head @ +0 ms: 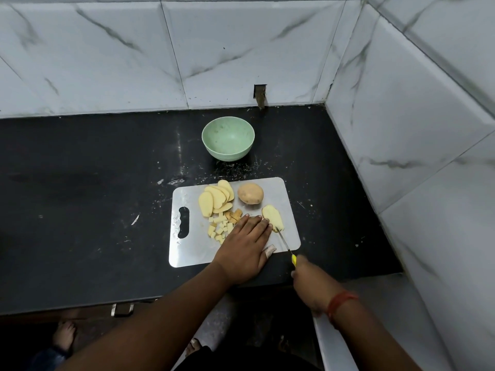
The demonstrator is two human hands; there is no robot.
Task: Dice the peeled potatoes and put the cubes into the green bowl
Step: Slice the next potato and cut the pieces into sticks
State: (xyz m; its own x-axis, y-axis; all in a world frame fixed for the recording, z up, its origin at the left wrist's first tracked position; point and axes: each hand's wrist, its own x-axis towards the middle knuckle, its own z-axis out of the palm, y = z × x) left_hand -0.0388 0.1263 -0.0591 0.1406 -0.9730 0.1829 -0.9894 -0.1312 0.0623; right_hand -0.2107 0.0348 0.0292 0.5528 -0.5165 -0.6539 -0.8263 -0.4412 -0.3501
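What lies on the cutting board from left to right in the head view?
Handle slot → fanned potato slices → whole potato → potato piece at the knife tip. The cubes and left hand overlap these, so left unordered.

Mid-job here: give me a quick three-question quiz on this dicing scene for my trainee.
1. True or false: the green bowl already holds potato cubes.
2. Which hand grips the knife?
A. left hand
B. right hand
3. Fill in: one whole potato lies on the ____, beside the slices.

Key: 1 false, the bowl is empty; 2 B; 3 cutting board.
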